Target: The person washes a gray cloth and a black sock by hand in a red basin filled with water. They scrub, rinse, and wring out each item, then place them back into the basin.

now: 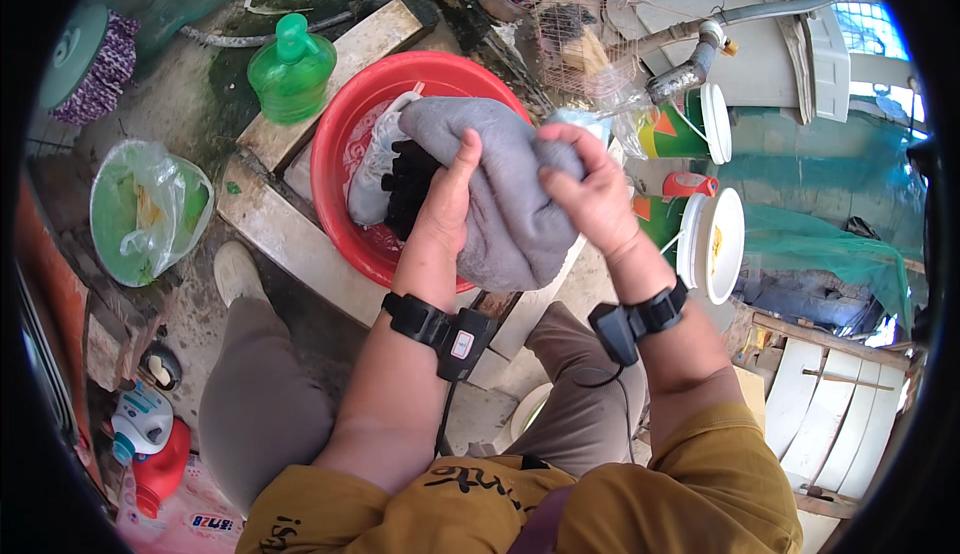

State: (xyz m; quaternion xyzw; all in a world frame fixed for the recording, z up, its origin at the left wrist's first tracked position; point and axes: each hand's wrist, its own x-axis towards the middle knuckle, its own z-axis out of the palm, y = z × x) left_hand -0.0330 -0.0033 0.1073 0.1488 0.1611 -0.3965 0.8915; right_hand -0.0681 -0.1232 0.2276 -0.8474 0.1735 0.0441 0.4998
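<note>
A grey plush cloth item (pixel 510 201), folded and bulky, is held up above a red plastic basin (pixel 341 250). My left hand (pixel 450 205) grips its left side, with the thumb on top and the other fingers hidden. At the upper right, my right hand (pixel 596 186) pinches a bunched part of the same cloth. Inside the basin lies a pale lace-up shoe (pixel 371 175), in what looks like shallow water. Beside the shoe is a black item (pixel 411 186), partly covered by the cloth and my left hand; its kind is unclear.
Pale stone slabs (pixel 285 227) frame the basin. A green pump bottle (pixel 291 77) stands behind it, left. A green tub (pixel 112 216) holds a plastic bag. A metal pipe with a tap (pixel 686 77), a wire cage (pixel 581 43) and lidded buckets (pixel 724 246) stand right; detergent bottles (pixel 165 460) lie lower left.
</note>
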